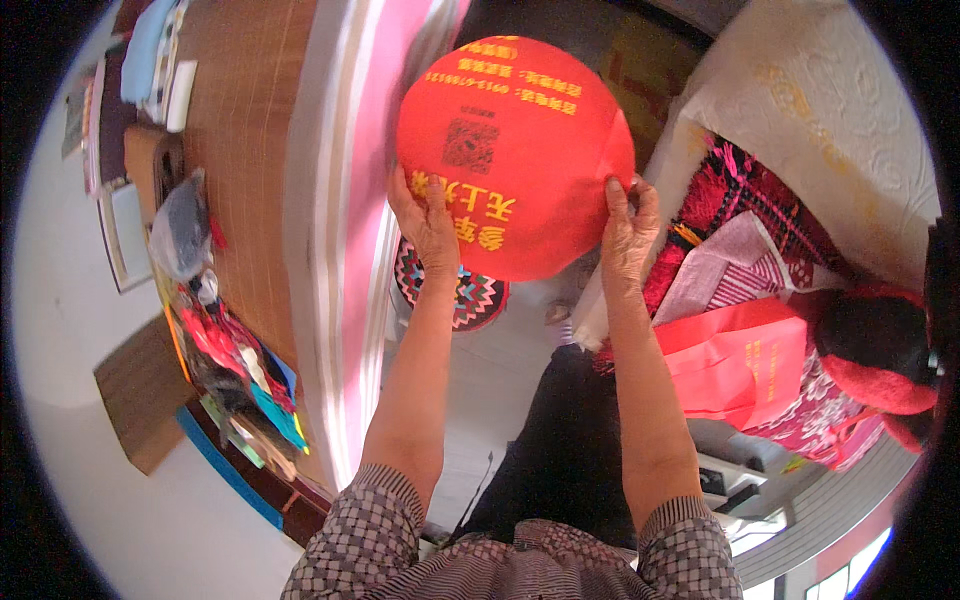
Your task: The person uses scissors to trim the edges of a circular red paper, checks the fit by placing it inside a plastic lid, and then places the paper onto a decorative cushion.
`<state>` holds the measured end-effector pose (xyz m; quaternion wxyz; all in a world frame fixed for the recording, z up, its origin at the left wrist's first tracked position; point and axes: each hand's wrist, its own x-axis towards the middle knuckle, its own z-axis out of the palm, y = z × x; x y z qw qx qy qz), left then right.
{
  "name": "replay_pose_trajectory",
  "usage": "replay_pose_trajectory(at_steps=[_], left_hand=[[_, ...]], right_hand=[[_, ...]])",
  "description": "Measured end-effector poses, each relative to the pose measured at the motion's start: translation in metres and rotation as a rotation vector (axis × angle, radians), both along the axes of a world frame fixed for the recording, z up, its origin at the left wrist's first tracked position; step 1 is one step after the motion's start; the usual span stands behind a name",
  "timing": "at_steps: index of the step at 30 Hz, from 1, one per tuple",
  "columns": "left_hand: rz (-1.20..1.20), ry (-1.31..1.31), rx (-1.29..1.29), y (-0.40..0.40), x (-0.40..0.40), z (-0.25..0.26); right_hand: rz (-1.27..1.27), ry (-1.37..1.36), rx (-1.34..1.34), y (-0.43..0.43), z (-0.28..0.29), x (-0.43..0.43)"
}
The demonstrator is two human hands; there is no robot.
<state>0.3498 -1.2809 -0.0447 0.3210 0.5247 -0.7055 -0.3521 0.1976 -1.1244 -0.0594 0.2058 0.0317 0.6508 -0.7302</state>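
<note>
A flat, round red sheet (540, 142), of paper or fabric, is held out in front of me between both hands. Yellow writing and a printed square code cover its face, which appears upside down from here. My left hand (431, 221) grips its lower left edge, the thumb lying on the face. On the opposite side, my right hand (630, 232) pinches the right edge, where a crease runs up from the thumb. The fingers behind the sheet are partly hidden. Below it, a round zigzag-patterned seat or cushion (480, 304) shows in part.
To the left is a brown mat (240, 187) edged by pink striped cloth (367, 187), with a plastic bag (184, 225) and heaped colourful items (240, 345). At right, a red bag (735, 360) lies by fringed plaid cloth (765, 202) and a cream cover (810, 112).
</note>
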Motion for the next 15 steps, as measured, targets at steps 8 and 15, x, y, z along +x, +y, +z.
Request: replay_pose_trajectory(at_steps=[8, 15], left_hand=[[0.201, 0.193, 0.329, 0.020, 0.022, 0.023], [0.281, 0.098, 0.407, 0.003, 0.033, 0.009]], right_hand=[[0.146, 0.039, 0.098, 0.012, 0.001, -0.024], [0.282, 0.074, 0.202, 0.010, -0.001, -0.046]])
